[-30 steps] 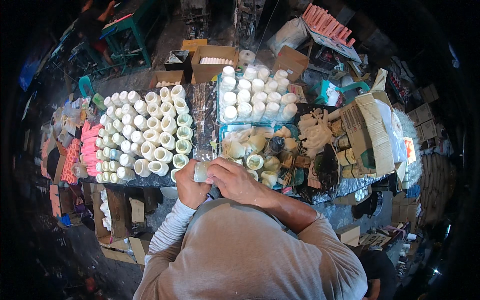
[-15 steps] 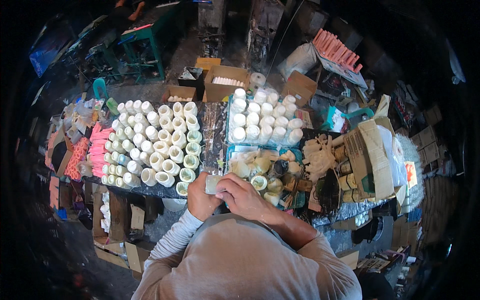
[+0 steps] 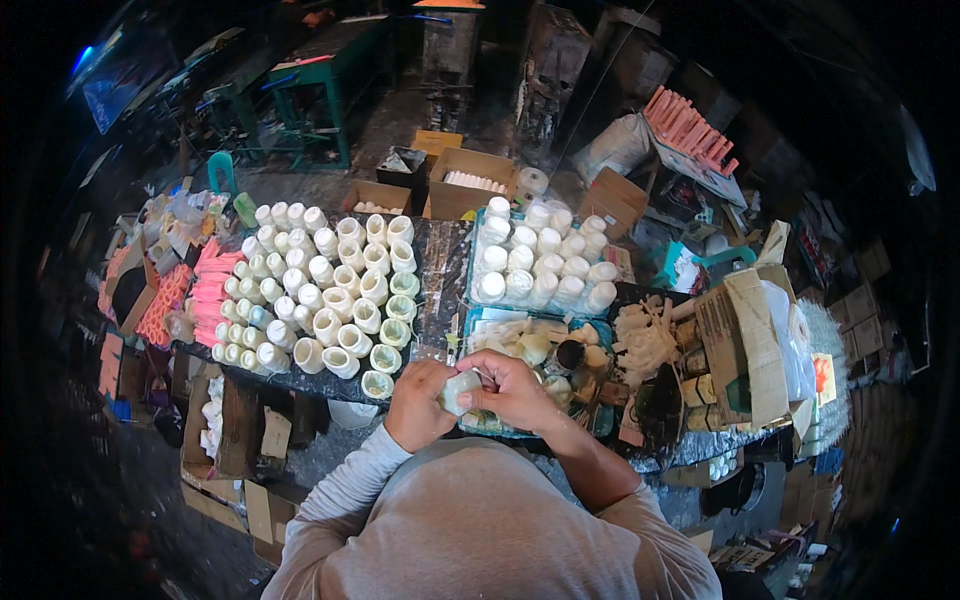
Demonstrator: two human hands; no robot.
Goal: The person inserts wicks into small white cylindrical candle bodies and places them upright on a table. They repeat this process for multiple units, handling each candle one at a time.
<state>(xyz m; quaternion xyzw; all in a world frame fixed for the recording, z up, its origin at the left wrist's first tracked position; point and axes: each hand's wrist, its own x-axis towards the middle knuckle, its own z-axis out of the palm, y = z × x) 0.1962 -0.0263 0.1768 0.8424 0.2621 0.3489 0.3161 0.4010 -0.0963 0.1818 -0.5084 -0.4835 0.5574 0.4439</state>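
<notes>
Close to my body at the table's near edge, both hands hold a short, pale, translucent cup-shaped piece (image 3: 459, 390). My left hand (image 3: 416, 404) is wrapped round its left side. The thumb and fingers of my right hand (image 3: 512, 391) close on its upper right side. Just beyond and to the left stand rows of similar hollow cream-white cups (image 3: 345, 364), some with a greenish tint inside. A teal tray (image 3: 478, 318) of mixed wax-like scraps and cups lies right behind my right hand, which partly hides it.
White capped cylinders (image 3: 520, 258) stand grouped on the table's far side. Pink sticks (image 3: 215, 290) lie left of the cups. An open cardboard box (image 3: 722, 335) stands at the right, beside a pale branching pile (image 3: 645, 335). More boxes (image 3: 470, 180) sit beyond the table.
The view has shifted, so the scene sits lower and further right. My hands have tilted the pale cup-shaped piece, and my right fingers have moved to its upper side.
</notes>
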